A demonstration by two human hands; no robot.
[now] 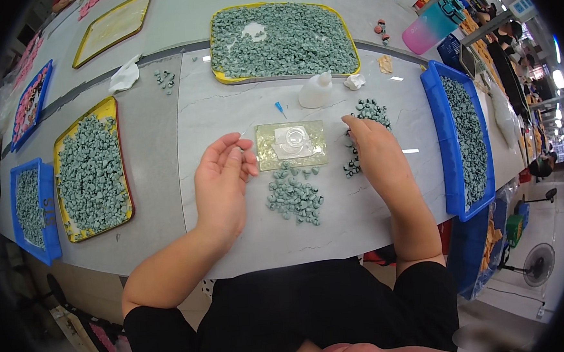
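Below both hands is the pale grey desk (254,252), and beyond the fingers lies the large yellow tray (289,77) with many green pieces. The left hand (221,189) has thumb and fingers curled close to each other; whether they pinch a small piece, I cannot tell. The right hand (382,154) is over the pile of dark-marked green pieces (373,110), which spreads under and just beyond its fingers, its longer extent going away from the body; this hand is clearly the nearer of the 2. I cannot tell if its fingers are clamped on 1 piece. Between the 2 hands is the flat greenish pad (268,157), long axis left to right, just beside the left fingers. Beyond it stands the white bottle (314,95).
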